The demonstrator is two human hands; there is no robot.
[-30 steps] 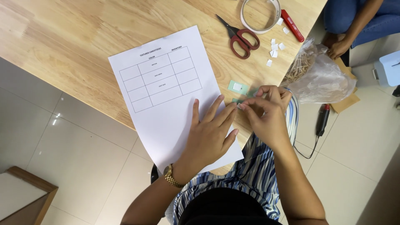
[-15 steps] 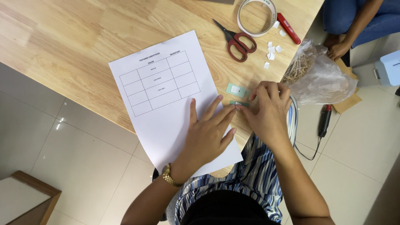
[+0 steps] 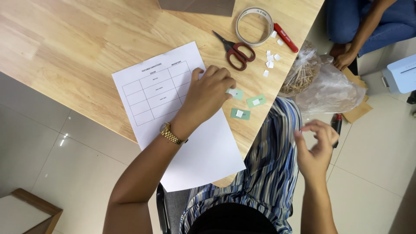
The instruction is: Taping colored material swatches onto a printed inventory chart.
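Observation:
My left hand (image 3: 212,93), with a gold watch on its wrist, rests on a white sheet (image 3: 151,93) printed with a table grid. Its curled fingertips touch one small green card (image 3: 237,93) bearing a white sticker. Two more green cards (image 3: 256,101) (image 3: 240,114) lie just right of the sheet on the wooden table (image 3: 78,47). My right hand (image 3: 316,145) hovers off the table's edge above my striped lap, fingers apart and holding nothing.
Red-handled scissors (image 3: 236,52), a tape roll (image 3: 254,26), a red marker (image 3: 285,37) and several small white pieces (image 3: 271,58) lie at the far right of the table. A plastic bag of brown strands (image 3: 320,84) sits beside it. Another person's hand (image 3: 344,58) is nearby.
My right hand has left the green cards and pulled back off the table toward my lap. My left hand has slid forward on the sheet and curled its fingers onto a card.

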